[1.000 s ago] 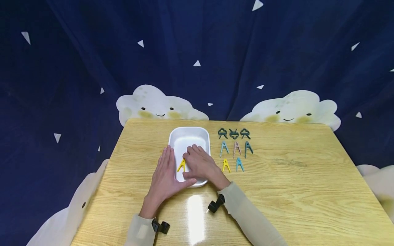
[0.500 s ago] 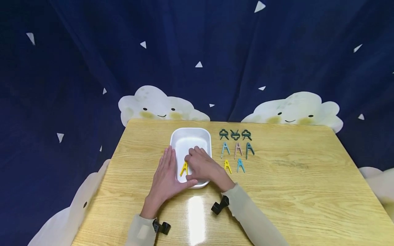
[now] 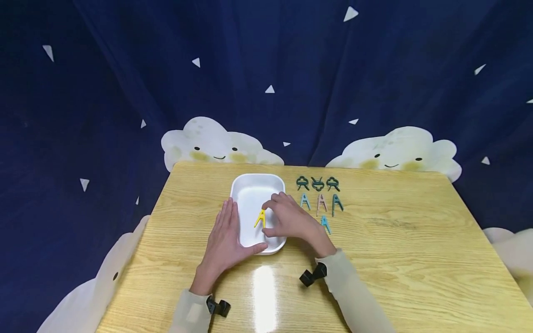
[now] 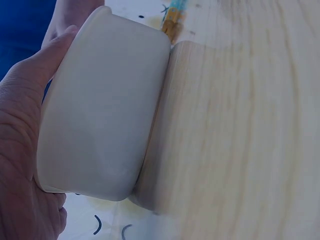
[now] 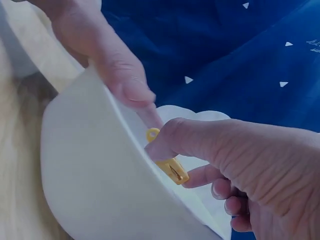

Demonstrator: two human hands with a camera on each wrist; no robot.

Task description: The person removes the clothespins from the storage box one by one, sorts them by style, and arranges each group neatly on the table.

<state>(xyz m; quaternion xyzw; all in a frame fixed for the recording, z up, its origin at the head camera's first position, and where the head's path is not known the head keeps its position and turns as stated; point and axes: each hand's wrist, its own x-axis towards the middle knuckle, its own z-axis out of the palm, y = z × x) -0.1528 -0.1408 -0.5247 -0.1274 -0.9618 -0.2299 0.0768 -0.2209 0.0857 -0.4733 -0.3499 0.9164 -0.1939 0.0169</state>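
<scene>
A yellow clothespin [image 3: 260, 218] is pinched between the thumb and fingertips of my right hand [image 3: 293, 219], over the white tray [image 3: 251, 194]. In the right wrist view the clothespin [image 5: 172, 170] shows between thumb and index finger, just past the tray's rim. My left hand [image 3: 222, 240] rests against the tray, its straight fingers along the left side and its thumb along the near rim. In the left wrist view, the left hand [image 4: 22, 115] lies against the tray wall [image 4: 105, 110].
Right of the tray lie three dark green clips [image 3: 318, 184], then a row with a light blue clothespin [image 3: 305, 201], a pink one [image 3: 321, 203] and a dark teal one [image 3: 337, 203]. A blue clothespin [image 3: 325, 224] lies nearer, beside my right wrist. All rest on the wooden table [image 3: 395, 259].
My right hand has moved right and up with the yellow clothespin, away from the tray's left part. It now hides the other yellow clothespin on the table. My left hand has stayed.
</scene>
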